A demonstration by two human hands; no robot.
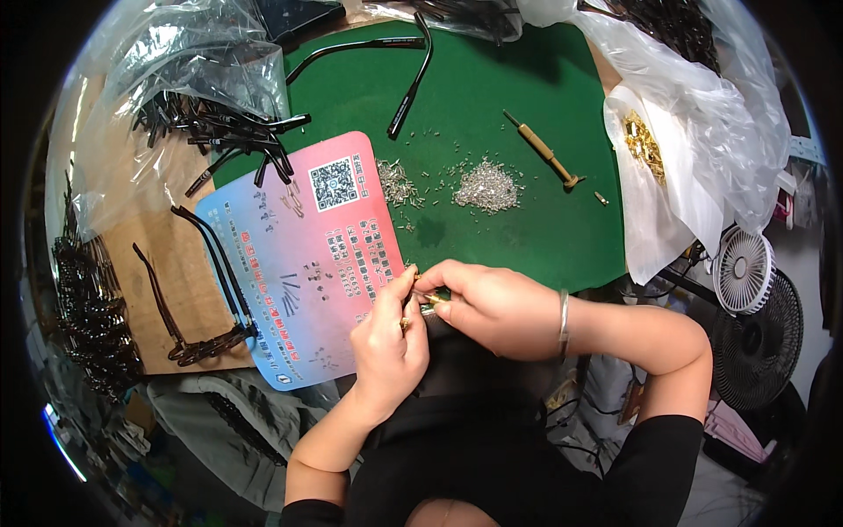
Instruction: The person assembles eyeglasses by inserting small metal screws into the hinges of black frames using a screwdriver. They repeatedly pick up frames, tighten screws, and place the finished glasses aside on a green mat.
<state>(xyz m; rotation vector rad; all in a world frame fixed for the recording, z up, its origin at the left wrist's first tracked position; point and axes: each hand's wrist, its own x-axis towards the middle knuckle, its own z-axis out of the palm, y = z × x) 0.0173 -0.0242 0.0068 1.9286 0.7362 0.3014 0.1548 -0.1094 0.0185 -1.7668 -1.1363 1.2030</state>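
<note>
Both hands meet at the near edge of the green mat (527, 228): the left hand (386, 338) pinches a small gold part (409, 274) between its fingertips, and the right hand (492, 307) closes on a small green-tipped tool (430, 304) touching it. A pink card (299, 255) lies just left, a screw pile (487, 186) and a wooden-handled driver (544, 154) beyond

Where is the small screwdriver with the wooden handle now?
In the head view the screwdriver lies on the green mat, far right side, between the pile of silver screws and the gold parts.
</note>
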